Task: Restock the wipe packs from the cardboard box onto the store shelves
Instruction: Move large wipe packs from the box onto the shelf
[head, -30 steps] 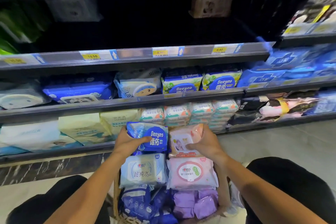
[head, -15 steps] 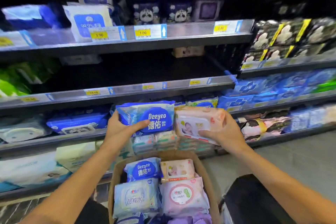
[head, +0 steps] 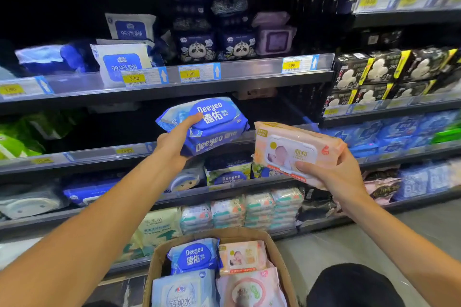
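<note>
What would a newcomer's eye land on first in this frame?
Most striking are the two packs held up mid-frame: the left hand grips a blue Deeyeo wipe pack at the edge of a dark, mostly empty shelf, and the right hand holds a pink baby wipe pack beside it. Below, the open cardboard box shows more packs.

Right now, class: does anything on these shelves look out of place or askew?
Yes. On the top shelf, one white pack leans forward over the edge, covering part of the price strip. Neighbouring panda packs stand upright.
</note>
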{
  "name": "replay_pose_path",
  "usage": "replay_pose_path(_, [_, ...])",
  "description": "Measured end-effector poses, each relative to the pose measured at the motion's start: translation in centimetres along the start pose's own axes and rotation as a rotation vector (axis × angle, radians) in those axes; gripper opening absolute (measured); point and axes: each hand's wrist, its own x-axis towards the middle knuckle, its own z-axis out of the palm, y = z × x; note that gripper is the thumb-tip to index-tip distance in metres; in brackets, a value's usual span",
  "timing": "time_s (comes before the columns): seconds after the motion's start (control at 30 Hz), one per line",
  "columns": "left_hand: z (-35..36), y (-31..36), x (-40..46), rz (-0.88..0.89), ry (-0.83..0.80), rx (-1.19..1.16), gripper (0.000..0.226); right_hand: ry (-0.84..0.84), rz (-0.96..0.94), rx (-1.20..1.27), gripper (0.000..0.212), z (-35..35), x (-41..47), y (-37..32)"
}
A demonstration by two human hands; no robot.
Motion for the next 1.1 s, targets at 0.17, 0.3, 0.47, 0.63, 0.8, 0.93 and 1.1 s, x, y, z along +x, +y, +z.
replay_pose_path(0.17, [2.6,1.0,2.4,-0.048,-0.008,0.026,0.066,-0.008,0.015,0.026,0.062,-0.4,0.3,0.5])
replay_pose_path(0.3, [4.2,1.4,3.9,-0.008,0.026,0.056,0.07,-0.014,0.044,0.071,0.064,-0.8,0.7,1.1])
replay_pose_path(0.47, [5.3,0.6,6.1,0.025,0.102,0.028,0.066,-0.011,0.091,0.112,0.072,-1.3,1.3,2.0])
replay_pose_path(0.63, [4.2,0.4,8.6,0.28,0.151,0.598,0.083,0.005,0.116,0.137,0.072,-1.5,1.8,2.1])
replay_pose_path(0.8, [2.0,-0.4,10.0,0.317,0.103,1.195,0.071,-0.002,0.098,0.134,0.071,-1.3,3.2,0.7])
replay_pose_path(0.93, [1.8,-2.0,9.7,0.407,0.233,1.27,0.066,0.003,0.093,0.131,0.067,-0.6,5.2,-0.7])
replay_pose_path(1.1, [2.2,-2.5,9.8,0.442,0.34,1.302,0.061,-0.018,0.145,0.192,0.046,0.7,7.8,-2.5])
